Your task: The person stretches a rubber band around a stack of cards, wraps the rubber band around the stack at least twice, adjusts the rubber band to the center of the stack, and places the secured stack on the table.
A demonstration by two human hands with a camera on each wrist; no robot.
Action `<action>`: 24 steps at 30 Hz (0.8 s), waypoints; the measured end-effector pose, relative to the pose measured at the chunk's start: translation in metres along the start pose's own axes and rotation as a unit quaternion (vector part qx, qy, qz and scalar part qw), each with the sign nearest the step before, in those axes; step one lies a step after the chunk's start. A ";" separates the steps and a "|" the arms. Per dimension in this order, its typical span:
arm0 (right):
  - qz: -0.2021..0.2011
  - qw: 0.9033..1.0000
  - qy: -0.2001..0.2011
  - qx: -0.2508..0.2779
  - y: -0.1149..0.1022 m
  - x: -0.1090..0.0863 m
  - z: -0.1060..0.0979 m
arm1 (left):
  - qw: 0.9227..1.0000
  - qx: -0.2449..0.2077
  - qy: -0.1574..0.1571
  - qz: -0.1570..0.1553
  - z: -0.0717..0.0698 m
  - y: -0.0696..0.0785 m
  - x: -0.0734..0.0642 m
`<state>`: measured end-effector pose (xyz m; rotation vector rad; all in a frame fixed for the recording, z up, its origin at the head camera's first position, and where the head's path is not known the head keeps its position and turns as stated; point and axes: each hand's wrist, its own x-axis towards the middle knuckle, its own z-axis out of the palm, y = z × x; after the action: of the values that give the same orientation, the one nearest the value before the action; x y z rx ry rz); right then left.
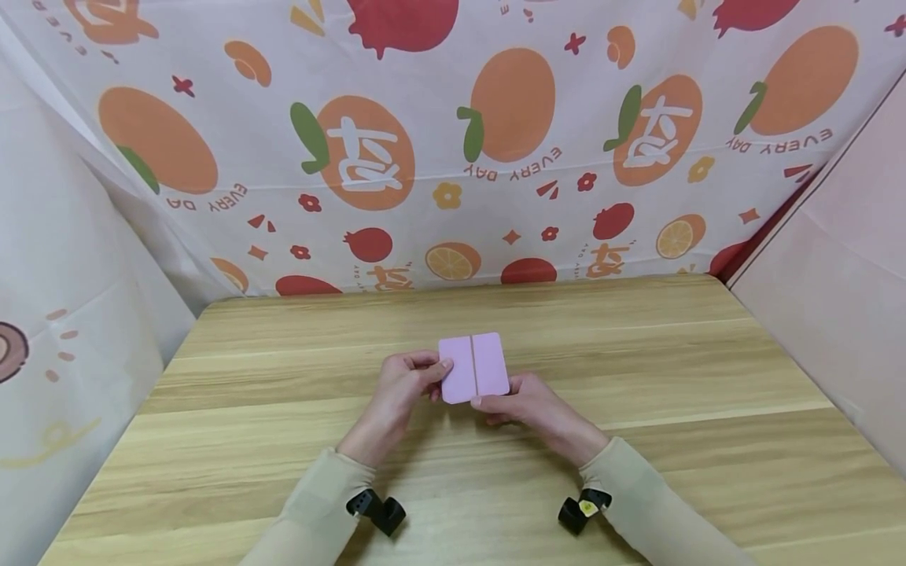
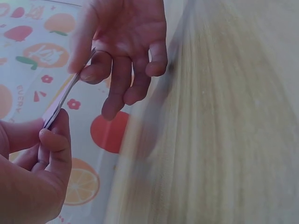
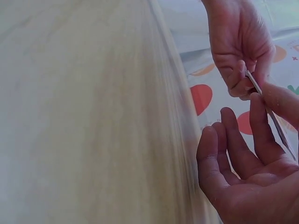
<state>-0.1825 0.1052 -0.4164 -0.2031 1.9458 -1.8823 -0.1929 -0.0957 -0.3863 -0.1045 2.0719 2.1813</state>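
Observation:
A small pink square [image 1: 458, 376] with rounded corners, like a folded card, is held above the table. A thin brownish line runs down its face, slightly right of the middle. My left hand [image 1: 402, 391] pinches its left side, thumb on the front face, fingers behind. My right hand [image 1: 532, 407] pinches the lower right part, thumb along the bottom edge. Seen edge-on in the left wrist view, the card [image 2: 63, 100] is thin and seems layered. In the right wrist view, the right hand's [image 3: 252, 163] other fingers spread loosely away from the card.
The wood-grain table [image 1: 233, 440] stretches out on all sides beneath the hands. Behind its far edge hangs a white cloth [image 1: 439, 212] printed with fruit. Pale cloth panels stand at left [image 1: 64, 236] and right [image 1: 835, 259]. Each sleeve cuff carries a black wrist camera [image 1: 375, 509].

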 end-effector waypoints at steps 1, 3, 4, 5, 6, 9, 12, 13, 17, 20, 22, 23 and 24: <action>-0.001 1.000 0.000 0.000 0.001 0.000 0.000 | 1.000 0.001 -0.002 0.002 0.000 0.000 0.000; -0.003 1.000 -0.003 0.003 0.002 0.001 -0.001 | 1.000 0.003 -0.004 0.001 -0.001 0.000 -0.001; -0.005 1.000 -0.005 0.002 0.002 0.001 -0.001 | 1.000 0.003 -0.005 0.000 -0.001 0.000 -0.001; -0.005 1.000 -0.006 0.000 0.002 0.001 -0.001 | 1.000 0.005 -0.006 0.001 -0.001 0.000 -0.001; -0.007 1.000 -0.007 -0.003 0.002 0.001 -0.002 | 1.000 0.005 -0.006 0.001 -0.002 0.000 -0.001; -0.012 1.000 -0.005 -0.025 -0.002 -0.001 -0.005 | 1.000 0.005 -0.006 0.000 -0.003 -0.001 -0.001; -0.026 0.998 0.004 -0.062 -0.007 -0.002 -0.010 | 1.000 0.009 -0.008 0.002 -0.004 -0.001 0.000; -0.032 0.997 0.008 -0.073 -0.009 -0.002 -0.012 | 1.000 0.012 -0.009 0.002 -0.004 -0.001 0.000; -0.061 0.992 0.026 -0.103 -0.015 -0.002 -0.019 | 1.000 0.018 -0.009 0.002 -0.004 -0.001 0.000; -0.090 0.988 0.038 -0.118 -0.019 -0.002 -0.021 | 1.000 0.023 -0.011 0.000 -0.005 -0.001 0.000; -0.109 0.985 0.038 -0.129 -0.020 -0.002 -0.023 | 1.000 0.026 -0.013 -0.001 -0.005 -0.002 0.001; -0.117 0.984 0.036 -0.133 -0.021 -0.002 -0.023 | 0.999 0.028 -0.015 -0.002 -0.005 -0.002 0.001; -0.122 0.983 0.033 -0.136 -0.021 -0.002 -0.024 | 0.999 0.030 -0.016 -0.002 -0.005 -0.003 0.001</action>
<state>-0.1937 0.1263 -0.3952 -0.4873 2.3121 -1.7769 -0.1935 -0.1009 -0.3893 -0.0673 2.1152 2.1027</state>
